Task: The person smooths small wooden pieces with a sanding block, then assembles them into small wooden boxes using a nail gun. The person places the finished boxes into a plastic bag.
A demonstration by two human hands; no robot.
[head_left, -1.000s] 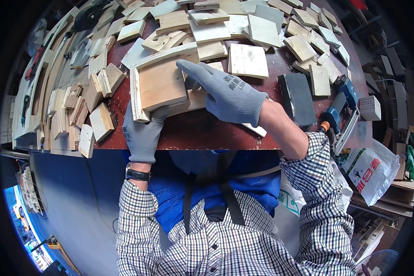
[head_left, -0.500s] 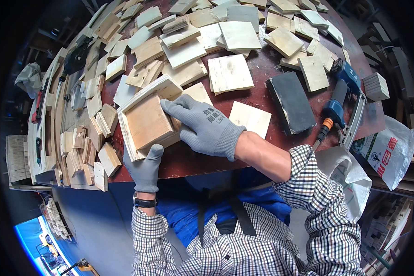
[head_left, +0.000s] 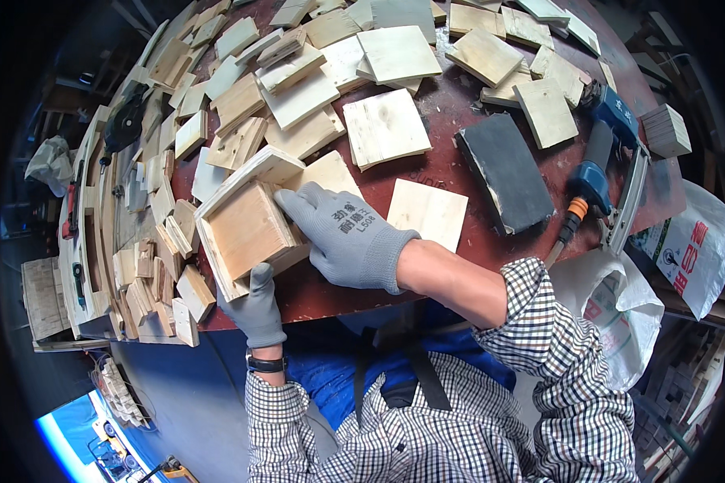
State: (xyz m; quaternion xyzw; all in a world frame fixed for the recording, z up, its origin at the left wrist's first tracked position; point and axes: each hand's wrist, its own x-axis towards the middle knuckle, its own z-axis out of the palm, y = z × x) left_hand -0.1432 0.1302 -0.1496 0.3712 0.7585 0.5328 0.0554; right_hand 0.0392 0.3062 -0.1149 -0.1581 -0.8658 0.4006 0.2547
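Note:
Both my hands wear grey knit gloves. Between them is a small open wooden box (head_left: 214,256) with pale plywood walls, tilted over the bench. A smooth wooden block (head_left: 246,223) sits inside its walls. My left hand (head_left: 255,310) grips the box from below, thumb up at its near edge and the other fingers hidden underneath. Against the block's right side rests my right hand (head_left: 348,235), its index finger stretched to the upper corner and the other fingers curled; what those fingers close on is partly hidden.
Many loose plywood squares (head_left: 387,127) cover the dark red bench (head_left: 330,302). To the right lie a black rectangular block (head_left: 505,173) and a blue power tool (head_left: 594,165). Small wood offcuts (head_left: 149,270) are piled on the left. White plastic bags (head_left: 689,258) hang at the right edge.
The view has turned slightly. My right index fingertip has slipped from the block's top face toward its side edge, and the right thumb has tucked lower. The left hand keeps its hold.

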